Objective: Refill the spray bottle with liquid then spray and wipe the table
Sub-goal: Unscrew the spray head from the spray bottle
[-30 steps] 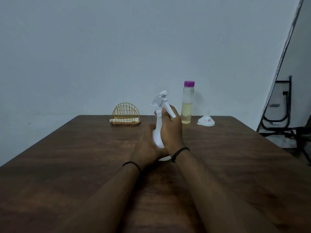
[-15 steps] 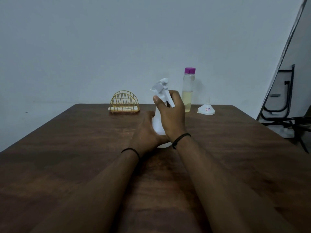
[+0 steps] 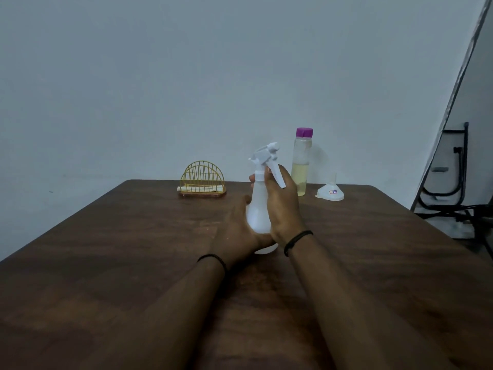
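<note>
A white spray bottle (image 3: 258, 209) stands upright on the dark wooden table (image 3: 128, 236), mid-table. My left hand (image 3: 236, 233) grips its lower body from the left. My right hand (image 3: 282, 206) wraps round the bottle's neck just under the trigger head (image 3: 265, 153), fingers curled around the collar. Behind it stands a clear bottle (image 3: 301, 166) with a purple cap, roughly a third full of yellowish liquid. A small white funnel (image 3: 330, 192) lies mouth-down to its right.
A yellow wire holder (image 3: 202, 180) with a folded white cloth sits at the table's far edge, left of the bottles. A black metal frame (image 3: 450, 182) and cables stand on the floor beyond the right edge. A plain wall lies behind.
The view tilted slightly, shifting the whole scene in frame. Both hands keep their hold on the spray bottle; the trigger head has turned a little in my right hand.
</note>
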